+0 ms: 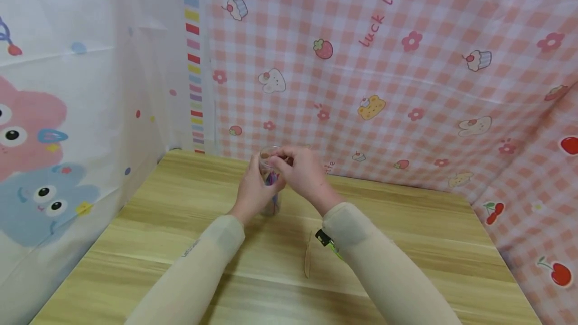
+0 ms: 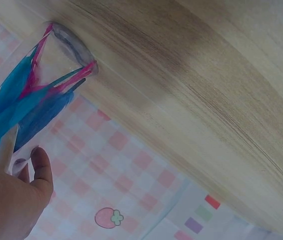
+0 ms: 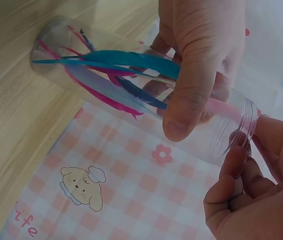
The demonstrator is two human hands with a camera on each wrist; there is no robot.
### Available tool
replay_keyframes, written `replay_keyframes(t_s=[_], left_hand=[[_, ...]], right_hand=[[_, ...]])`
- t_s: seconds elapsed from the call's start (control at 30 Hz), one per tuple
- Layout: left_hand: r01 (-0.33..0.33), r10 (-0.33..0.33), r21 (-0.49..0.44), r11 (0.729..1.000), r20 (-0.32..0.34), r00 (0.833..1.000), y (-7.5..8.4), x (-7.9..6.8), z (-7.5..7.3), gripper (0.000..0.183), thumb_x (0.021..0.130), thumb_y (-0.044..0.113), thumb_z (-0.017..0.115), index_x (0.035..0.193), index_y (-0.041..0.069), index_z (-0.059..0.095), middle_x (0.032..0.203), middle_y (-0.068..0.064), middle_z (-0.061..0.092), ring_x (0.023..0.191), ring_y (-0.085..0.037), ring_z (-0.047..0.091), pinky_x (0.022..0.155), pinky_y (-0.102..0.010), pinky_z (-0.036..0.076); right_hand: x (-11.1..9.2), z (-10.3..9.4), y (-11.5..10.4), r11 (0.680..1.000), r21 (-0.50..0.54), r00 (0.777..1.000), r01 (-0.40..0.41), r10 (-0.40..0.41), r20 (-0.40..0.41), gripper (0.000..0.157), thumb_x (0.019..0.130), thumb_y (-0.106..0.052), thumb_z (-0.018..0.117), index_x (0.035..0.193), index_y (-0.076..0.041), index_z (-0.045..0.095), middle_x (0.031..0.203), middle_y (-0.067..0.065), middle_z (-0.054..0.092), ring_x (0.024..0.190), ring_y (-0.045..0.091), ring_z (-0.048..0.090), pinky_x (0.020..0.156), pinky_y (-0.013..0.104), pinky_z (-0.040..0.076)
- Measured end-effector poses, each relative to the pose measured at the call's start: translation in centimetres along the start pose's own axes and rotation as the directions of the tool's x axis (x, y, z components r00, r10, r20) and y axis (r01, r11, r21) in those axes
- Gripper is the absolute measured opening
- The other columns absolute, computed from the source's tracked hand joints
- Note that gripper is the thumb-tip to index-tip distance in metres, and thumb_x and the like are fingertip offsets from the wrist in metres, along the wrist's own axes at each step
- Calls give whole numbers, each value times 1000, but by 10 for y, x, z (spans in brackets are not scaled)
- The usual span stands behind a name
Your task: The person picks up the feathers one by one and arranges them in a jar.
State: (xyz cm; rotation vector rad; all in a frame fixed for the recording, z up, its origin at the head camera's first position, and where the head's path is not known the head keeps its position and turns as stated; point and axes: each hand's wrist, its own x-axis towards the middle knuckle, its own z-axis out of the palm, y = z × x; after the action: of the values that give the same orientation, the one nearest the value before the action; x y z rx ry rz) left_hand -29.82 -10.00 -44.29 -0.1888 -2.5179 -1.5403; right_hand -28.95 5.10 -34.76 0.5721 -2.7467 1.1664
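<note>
A clear plastic jar (image 3: 191,135) with a threaded mouth stands on the table, holding several teal, blue, magenta and pale feathers (image 3: 136,62). My left hand (image 1: 255,187) grips its upper side, thumb and fingers wrapped round the wall. At the mouth, the curled thumb and fingers of my right hand (image 1: 304,172) pinch the rim, the right wrist view shows; anything small between these fingertips is hidden. Lower in the left wrist view, part of a hand (image 2: 16,200) shows beside the jar's feathers.
A thin, pale brown strip, perhaps a feather (image 1: 307,257), lies on the wooden table (image 1: 384,275) near my right forearm. Just behind the jar hangs a pink checked cloth (image 1: 370,79). White printed cloth (image 1: 113,104) borders the table's left side.
</note>
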Motion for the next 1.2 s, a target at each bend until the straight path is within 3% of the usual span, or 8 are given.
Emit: replay_keyframes(t_s=[0.1, 0.23, 0.57, 0.93, 1.1, 1.2], left_hand=[[-3, 3, -1, 1000, 3, 1000, 0, 0, 0, 61, 96, 40, 78, 136, 17, 38, 124, -14, 54, 116, -35, 58, 97, -48, 52], [-13, 13, 5, 1000, 4, 1000, -1, 0, 0, 60, 96, 38, 79, 134, 15, 38, 127, -17, 55, 120, -35, 58, 101, -50, 54], [-5, 5, 0, 1000, 8, 1000, 0, 0, -1, 73, 95, 39, 81, 149, 18, 36, 137, -14, 56, 137, -43, 59, 111, -57, 55], [18, -18, 17, 1000, 9, 1000, 2, -1, -2, 85, 94, 41, 81, 158, 17, 30, 139, -14, 56, 133, -39, 59, 109, -57, 55], [6, -6, 22, 1000, -2, 1000, 2, -1, -1, 79, 94, 39, 81, 154, 17, 34, 135, -13, 57, 127, -36, 62, 104, -54, 57], [-2, 2, 14, 1000, -15, 1000, 2, -1, 0, 79, 94, 40, 82, 153, 16, 36, 137, -15, 58, 127, -38, 62, 106, -55, 57]], right_hand=[[-1, 2, -1, 1000, -6, 1000, -2, 2, 9, 22, 108, -34, 67, 113, -18, 81, 92, 3, 79, 73, 13, 67, 58, 28, 55], [-2, 3, -1, 999, -28, 1000, 16, -16, 15, 21, 109, -30, 64, 113, -17, 80, 91, -1, 78, 74, 12, 67, 59, 28, 55], [-3, 3, -1, 998, -50, 999, 43, -42, 18, 23, 111, -27, 61, 116, -15, 80, 97, 5, 80, 75, 13, 66, 62, 27, 53], [-3, 5, -2, 996, -72, 998, 53, -54, -11, 28, 112, -28, 59, 126, -14, 78, 96, 5, 79, 71, 14, 65, 60, 27, 53], [-4, 5, 0, 1000, 10, 998, 24, -24, -57, 37, 112, -26, 58, 146, -14, 66, 117, 6, 76, 73, 15, 63, 58, 28, 53], [-9, 2, 7, 997, 80, 993, 2, 7, -114, 40, 112, -25, 59, 149, -12, 61, 127, 9, 71, 74, 16, 59, 57, 28, 52]])
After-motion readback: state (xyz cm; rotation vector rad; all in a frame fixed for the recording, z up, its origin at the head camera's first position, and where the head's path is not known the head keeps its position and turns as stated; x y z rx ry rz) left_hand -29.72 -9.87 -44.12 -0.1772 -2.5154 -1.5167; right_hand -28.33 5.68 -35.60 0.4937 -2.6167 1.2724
